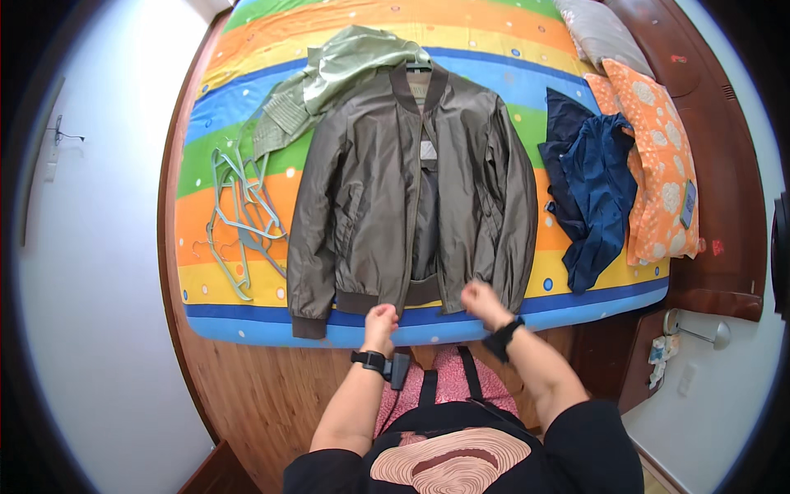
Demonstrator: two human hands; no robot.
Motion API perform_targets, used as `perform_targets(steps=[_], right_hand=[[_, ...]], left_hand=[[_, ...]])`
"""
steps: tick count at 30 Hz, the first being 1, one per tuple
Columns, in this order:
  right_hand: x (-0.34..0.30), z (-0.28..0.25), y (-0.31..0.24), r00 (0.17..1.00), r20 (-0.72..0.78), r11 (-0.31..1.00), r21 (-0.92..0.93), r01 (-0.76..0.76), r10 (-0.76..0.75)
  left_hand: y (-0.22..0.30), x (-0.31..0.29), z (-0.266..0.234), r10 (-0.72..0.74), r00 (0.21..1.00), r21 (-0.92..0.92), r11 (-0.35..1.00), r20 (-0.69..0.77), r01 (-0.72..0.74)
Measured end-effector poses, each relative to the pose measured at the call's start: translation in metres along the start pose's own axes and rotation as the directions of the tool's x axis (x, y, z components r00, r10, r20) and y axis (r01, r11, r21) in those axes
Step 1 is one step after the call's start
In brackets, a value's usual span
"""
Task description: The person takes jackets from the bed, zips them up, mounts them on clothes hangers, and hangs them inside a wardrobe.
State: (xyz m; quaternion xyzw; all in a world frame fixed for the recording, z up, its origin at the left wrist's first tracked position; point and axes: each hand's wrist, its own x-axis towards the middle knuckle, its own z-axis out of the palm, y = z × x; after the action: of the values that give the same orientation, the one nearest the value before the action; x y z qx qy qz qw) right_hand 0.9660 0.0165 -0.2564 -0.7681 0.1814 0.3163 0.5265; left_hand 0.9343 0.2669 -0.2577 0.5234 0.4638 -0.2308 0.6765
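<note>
A dark olive bomber jacket (374, 185) lies front up on the bed, its front unzipped and a hanger (419, 65) showing at the collar. Its sleeves run down along both sides. My left hand (380, 327) is closed at the bottom hem of the left front panel, beside the zipper edge. Over the hem of the right front panel, my right hand (485, 302) is closed on the jacket too; its fingertips are partly hidden. Each wrist wears a black strap.
Several plastic hangers (240, 216) lie left of the jacket, below a pale green jacket (350, 70). Dark blue clothing (599, 189) lies to the right, by an orange floral pillow (658, 156) with a phone (688, 203) on it. The striped bed (247, 317) ends just before me.
</note>
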Motion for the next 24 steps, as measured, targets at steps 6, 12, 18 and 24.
perform_targets(steps=[6, 12, 18, 24], right_hand=[[-0.038, 0.047, 0.08, 0.909, 0.059, 0.746, 0.551, -0.375, 0.413], [-0.01, 0.065, 0.07, 0.876, 0.023, 0.514, 0.802, -0.304, 0.481], [-0.003, 0.066, 0.072, 0.894, 0.139, 0.362, 0.879, -0.31, 0.427], [-0.035, 0.041, 0.042, 0.91, 0.392, 0.36, 0.836, -0.414, 0.135]], left_hand=[[-0.056, 0.038, -0.017, -0.222, 0.941, -0.176, 0.968, -0.254, 0.181], [-0.048, 0.045, -0.036, -0.23, 0.971, -0.218, 0.953, -0.064, 0.211], [-0.039, 0.023, -0.011, -0.206, 0.972, -0.231, 0.946, 0.114, 0.227], [-0.015, -0.005, 0.029, -0.174, 0.938, -0.217, 0.945, 0.298, 0.244]])
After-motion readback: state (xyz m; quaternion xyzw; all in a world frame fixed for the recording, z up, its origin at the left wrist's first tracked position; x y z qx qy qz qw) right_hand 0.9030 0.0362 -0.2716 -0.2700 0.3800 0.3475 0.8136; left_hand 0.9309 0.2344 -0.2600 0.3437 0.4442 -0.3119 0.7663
